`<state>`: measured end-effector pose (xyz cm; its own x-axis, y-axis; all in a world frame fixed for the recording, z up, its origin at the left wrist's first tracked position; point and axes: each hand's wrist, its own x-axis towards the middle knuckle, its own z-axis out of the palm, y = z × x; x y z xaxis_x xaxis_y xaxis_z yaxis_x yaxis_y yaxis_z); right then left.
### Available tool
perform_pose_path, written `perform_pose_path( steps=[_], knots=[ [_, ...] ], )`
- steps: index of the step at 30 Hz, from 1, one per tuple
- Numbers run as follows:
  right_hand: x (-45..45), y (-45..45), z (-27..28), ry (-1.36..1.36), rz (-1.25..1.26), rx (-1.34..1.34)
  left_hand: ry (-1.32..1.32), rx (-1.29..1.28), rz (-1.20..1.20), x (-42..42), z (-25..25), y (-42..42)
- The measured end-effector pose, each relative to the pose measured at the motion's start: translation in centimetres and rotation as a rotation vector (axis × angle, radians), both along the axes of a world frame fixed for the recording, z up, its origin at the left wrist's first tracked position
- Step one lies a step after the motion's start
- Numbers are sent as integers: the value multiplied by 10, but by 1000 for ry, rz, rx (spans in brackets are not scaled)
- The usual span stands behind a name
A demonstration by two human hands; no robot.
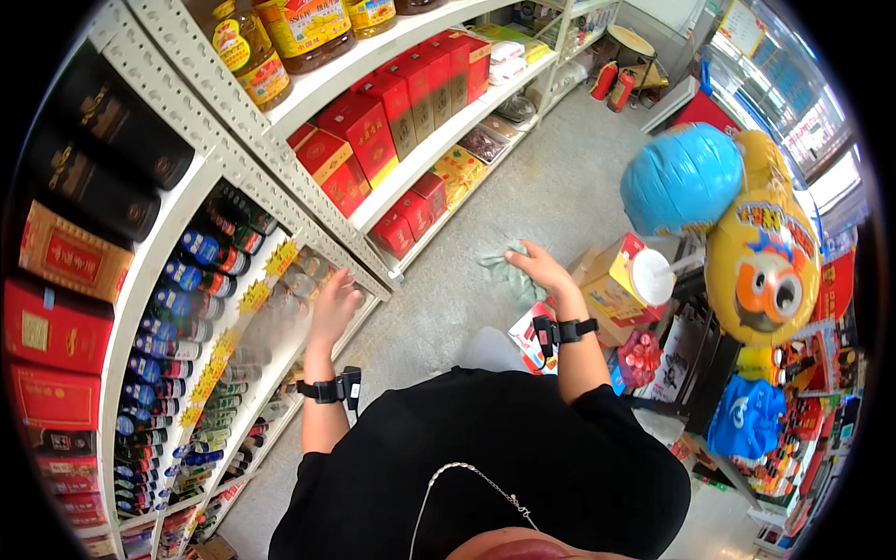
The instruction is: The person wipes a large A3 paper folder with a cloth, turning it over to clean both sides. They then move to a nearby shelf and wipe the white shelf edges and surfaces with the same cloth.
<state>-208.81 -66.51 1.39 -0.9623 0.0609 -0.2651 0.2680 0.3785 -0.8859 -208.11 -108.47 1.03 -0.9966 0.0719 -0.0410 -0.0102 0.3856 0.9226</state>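
My right hand [539,267] is closed around a crumpled pale green cloth [518,280], held above the grey floor. Part of the cloth hangs out past the fingers. My left hand [336,308] is raised beside the shelf edge, fingers apart and slightly blurred, holding nothing. Behind it on the shelf stand clear glass bottles [297,283]. Further left, rows of dark bottles with blue labels [185,273] fill a shelf trimmed with yellow starburst price tags [252,297]. Both wrists wear black straps with small devices.
Metal shelving [392,290] holds red gift boxes [364,126] and oil bottles [252,56]. Ahead stand fire extinguishers [621,91]. To my right are a carton [619,280] with a white-lidded tub [652,276] on it, a blue balloon [680,178] and a yellow character balloon [763,269].
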Motion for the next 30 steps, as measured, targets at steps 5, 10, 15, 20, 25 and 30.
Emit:
perform_pose_path(
  steps=[5, 10, 15, 20, 25, 30],
  knots=[
    [-103, 31, -14, 23, 99, -127, 164, -2, 60, -81, -8, 37],
    [-220, 23, 32, 168, 222, -275, 325, -31, 300, -130, 27, 72],
    [-310, -42, 101, 726, 283, -82, 523, -198, 525, -142, 59, 71],
    [-343, -164, 140, 1258, 315, -1, 632, -224, 720, -159, 85, 68],
    [-315, -265, 152, 1360, 703, 170, 777, -236, 720, -180, 95, 57],
    [-338, -268, 143, 1433, 719, 319, 848, -275, 763, -196, 110, 42]
  ],
)
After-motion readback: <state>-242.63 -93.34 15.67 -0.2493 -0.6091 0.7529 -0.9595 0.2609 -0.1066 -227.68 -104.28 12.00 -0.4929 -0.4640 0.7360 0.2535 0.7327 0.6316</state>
